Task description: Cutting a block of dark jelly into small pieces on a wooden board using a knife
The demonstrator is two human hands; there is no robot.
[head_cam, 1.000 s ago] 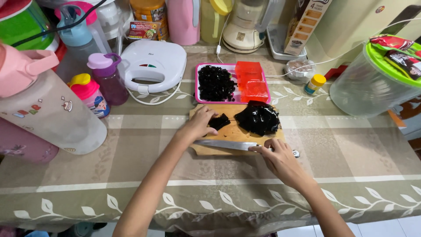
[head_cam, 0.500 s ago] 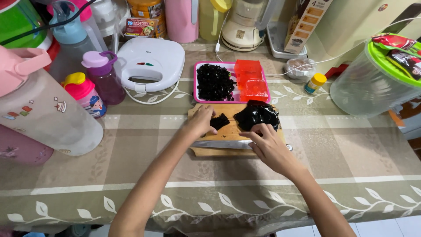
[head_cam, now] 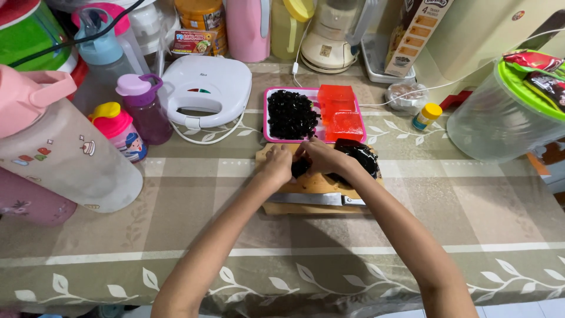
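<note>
Bare tablecloth (head_cam: 176, 235) spans the near edge. A knife (head_cam: 312, 199) lies along the cutting board's (head_cam: 306, 184) near edge. Beyond it, left hand (head_cam: 275, 165) and right hand (head_cam: 321, 156) pinch black jelly (head_cam: 359, 158) mid-board; pink tray (head_cam: 266, 118) just behind.

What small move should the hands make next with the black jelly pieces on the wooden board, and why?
Probably lift the small black jelly pieces into the pink tray. Both the left hand and the right hand are gathered on them, the knife lies unheld on the cutting board, and the tray just behind already holds similar cut black pieces. A larger black jelly block remains uncut.
</note>
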